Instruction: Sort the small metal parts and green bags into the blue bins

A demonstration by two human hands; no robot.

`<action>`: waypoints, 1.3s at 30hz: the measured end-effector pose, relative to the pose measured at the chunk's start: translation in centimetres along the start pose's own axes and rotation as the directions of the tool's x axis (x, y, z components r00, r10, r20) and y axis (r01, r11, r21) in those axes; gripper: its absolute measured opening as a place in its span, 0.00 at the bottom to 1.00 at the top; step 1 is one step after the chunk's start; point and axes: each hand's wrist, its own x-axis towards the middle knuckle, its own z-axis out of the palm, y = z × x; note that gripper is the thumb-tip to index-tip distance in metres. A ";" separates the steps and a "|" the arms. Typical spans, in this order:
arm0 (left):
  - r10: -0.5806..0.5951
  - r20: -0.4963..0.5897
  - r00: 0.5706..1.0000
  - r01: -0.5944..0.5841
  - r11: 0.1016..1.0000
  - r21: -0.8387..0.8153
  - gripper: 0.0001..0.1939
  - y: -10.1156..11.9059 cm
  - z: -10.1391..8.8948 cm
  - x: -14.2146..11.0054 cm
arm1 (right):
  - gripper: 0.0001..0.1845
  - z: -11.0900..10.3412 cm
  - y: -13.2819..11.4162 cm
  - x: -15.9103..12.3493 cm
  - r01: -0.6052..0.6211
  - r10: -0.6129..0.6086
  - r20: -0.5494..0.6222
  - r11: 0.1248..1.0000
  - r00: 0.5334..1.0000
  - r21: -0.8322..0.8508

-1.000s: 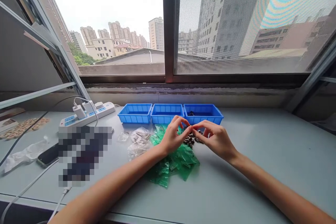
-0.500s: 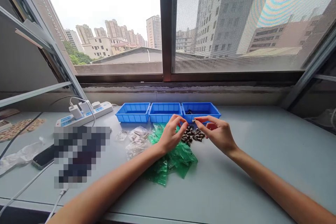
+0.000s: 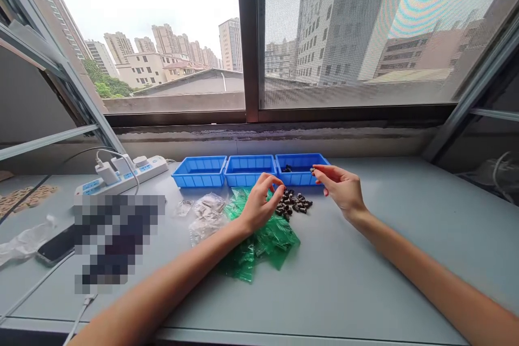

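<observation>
My right hand (image 3: 343, 188) is over the front of the right blue bin (image 3: 298, 178). Its thumb and forefinger pinch a small dark metal piece (image 3: 312, 171). My left hand (image 3: 261, 204) hovers above the green plastic bags (image 3: 279, 243), thumb and forefinger tips brought together; whether anything is between them is hidden. Between the hands lies a loose pile of small dark, shiny cylindrical metal pieces (image 3: 298, 203). A few similar dark pieces (image 3: 287, 168) sit inside the right bin.
Two more blue bins, the middle bin (image 3: 249, 179) and left bin (image 3: 198, 179), stand in the same row. Clear plastic bags with pale contents (image 3: 208, 213) lie left of the green ones. A power strip (image 3: 121, 178), phone (image 3: 57, 246) and cables occupy the left side.
My hands have come apart. My right hand has moved forward to the right bin with the small metal piece, while my left stays over the green bags. The view has shifted slightly.
</observation>
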 end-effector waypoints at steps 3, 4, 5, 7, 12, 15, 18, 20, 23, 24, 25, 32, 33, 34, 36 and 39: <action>-0.002 0.000 1.000 0.002 1.000 0.001 0.09 0.0 0.0 0.0 | 0.14 -0.1 0.3 0.2 -0.008 0.008 0.007 1.000 1.000 -0.003; -0.002 0.002 1.000 0.002 1.000 0.002 0.09 0.0 0.0 0.0 | 0.14 -0.1 0.4 0.2 -0.013 0.013 0.013 1.000 1.000 -0.006; -0.003 0.004 1.000 0.003 1.000 0.004 0.09 0.0 0.0 0.0 | 0.14 -0.1 0.4 0.3 -0.018 0.018 0.017 1.000 1.000 -0.008; -0.002 0.008 1.000 0.002 1.000 0.007 0.09 0.0 0.0 0.0 | 0.13 -0.2 0.4 0.4 -0.029 0.029 0.021 0.999 0.999 -0.017; 0.005 0.011 1.000 -0.005 1.000 0.017 0.09 0.2 -0.1 -0.1 | 0.11 -0.4 0.3 0.6 -0.041 0.041 0.002 0.998 0.999 -0.051; 0.010 0.011 1.000 -0.010 1.000 0.022 0.09 0.3 -0.1 -0.1 | 0.12 -0.5 0.4 0.7 -0.037 0.038 0.005 0.997 0.999 -0.074; 0.012 0.014 1.000 -0.012 1.000 0.025 0.09 0.3 -0.2 -0.1 | 0.13 -0.7 0.8 0.8 -0.019 0.022 0.035 0.995 0.999 -0.102; 0.008 0.015 1.000 -0.009 1.000 0.026 0.09 0.3 -0.2 -0.1 | 0.15 -0.7 1.0 0.9 -0.011 0.018 0.052 0.993 0.998 -0.117; 0.000 0.020 1.000 0.000 1.000 0.029 0.10 0.3 -0.2 -0.1 | 0.15 -0.8 1.0 0.9 -0.014 0.023 0.067 0.992 0.998 -0.124; -0.003 0.022 1.000 0.002 1.000 0.030 0.10 0.3 -0.2 -0.1 | 0.16 -0.8 0.9 0.9 -0.013 0.022 0.075 0.992 0.997 -0.123; -0.006 0.023 1.000 0.005 1.000 0.031 0.10 0.3 -0.1 -0.1 | 0.16 -0.7 0.8 0.9 -0.010 0.020 0.090 0.993 0.996 -0.121; -0.007 0.022 1.000 0.006 0.999 0.037 0.09 0.3 -0.2 -0.1 | 0.13 -0.6 0.1 0.0 0.215 -0.109 0.359 0.938 0.927 -0.271; -0.006 0.022 1.000 0.005 0.999 0.039 0.09 0.3 -0.2 -0.1 | 0.11 -0.5 0.1 -0.3 0.297 -0.157 0.416 0.908 0.896 -0.296; -0.004 0.020 1.000 0.004 0.999 0.040 0.08 0.3 -0.2 -0.1 | 0.09 -0.4 0.1 -0.6 0.382 -0.207 0.475 0.871 0.855 -0.308; 0.002 0.012 1.000 -0.002 0.999 0.042 0.08 0.3 -0.2 -0.1 | 0.07 -0.1 0.2 -1.2 0.539 -0.297 0.594 0.794 0.747 -0.281; 0.005 0.007 1.000 -0.005 0.999 0.037 0.08 0.2 -0.1 -0.1 | 0.07 0.3 0.4 -2.0 0.703 -0.356 0.747 0.681 0.562 -0.204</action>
